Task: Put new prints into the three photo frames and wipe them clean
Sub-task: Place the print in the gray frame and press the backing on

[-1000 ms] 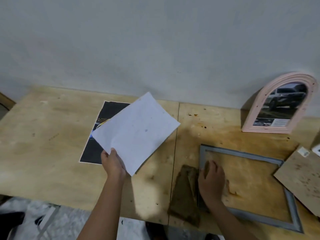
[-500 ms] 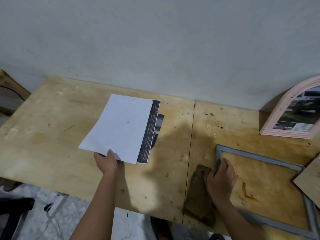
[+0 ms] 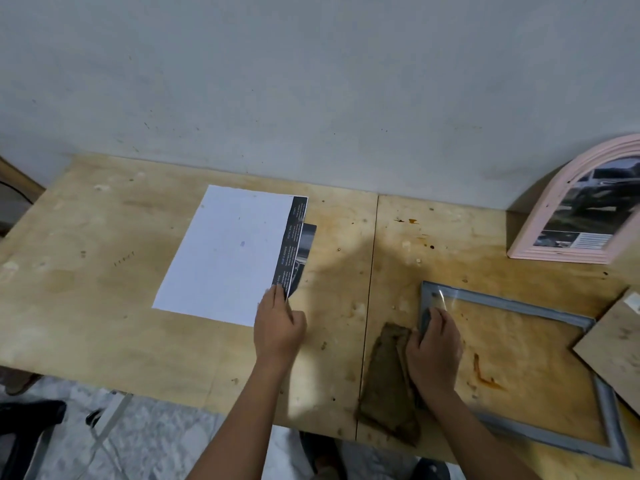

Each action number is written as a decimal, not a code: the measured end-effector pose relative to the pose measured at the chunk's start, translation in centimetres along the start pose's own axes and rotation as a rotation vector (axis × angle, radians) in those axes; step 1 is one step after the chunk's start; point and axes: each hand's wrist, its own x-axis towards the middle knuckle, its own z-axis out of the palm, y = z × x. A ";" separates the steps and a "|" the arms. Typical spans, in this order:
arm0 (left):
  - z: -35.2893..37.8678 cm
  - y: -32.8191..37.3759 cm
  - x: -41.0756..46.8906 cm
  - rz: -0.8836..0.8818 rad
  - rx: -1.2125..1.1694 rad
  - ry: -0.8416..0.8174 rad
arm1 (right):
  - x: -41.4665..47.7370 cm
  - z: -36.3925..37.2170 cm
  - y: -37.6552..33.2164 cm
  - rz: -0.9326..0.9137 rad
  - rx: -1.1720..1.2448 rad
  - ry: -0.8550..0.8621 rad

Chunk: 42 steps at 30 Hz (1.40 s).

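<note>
A white sheet [image 3: 225, 254] lies blank side up on the plywood table [image 3: 104, 289]. It covers most of a dark print [image 3: 294, 244], whose right strip sticks out, with another dark sheet [image 3: 306, 247] peeking from under that. My left hand [image 3: 278, 323] pinches the lower right corner of these papers. A grey rectangular frame [image 3: 512, 303] lies flat at the right with its glass in. My right hand [image 3: 433, 351] grips its left rail, beside a crumpled brown cloth [image 3: 388, 386].
A pink arched frame [image 3: 571, 216] holding a car print leans on the wall at the far right. A brown backing board [image 3: 616, 344] overlaps the grey frame's right side. The table's front edge runs just below my wrists, with floor beyond it.
The white sheet went from lifted in my left hand to lying flat over the dark prints. My left hand slid from its bottom edge to the lower right corner. My right hand stayed on the frame.
</note>
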 end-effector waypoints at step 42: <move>-10.4 24.0 -8.1 0.200 -0.971 -0.409 | 7.5 -15.1 5.3 0.189 1.196 -0.293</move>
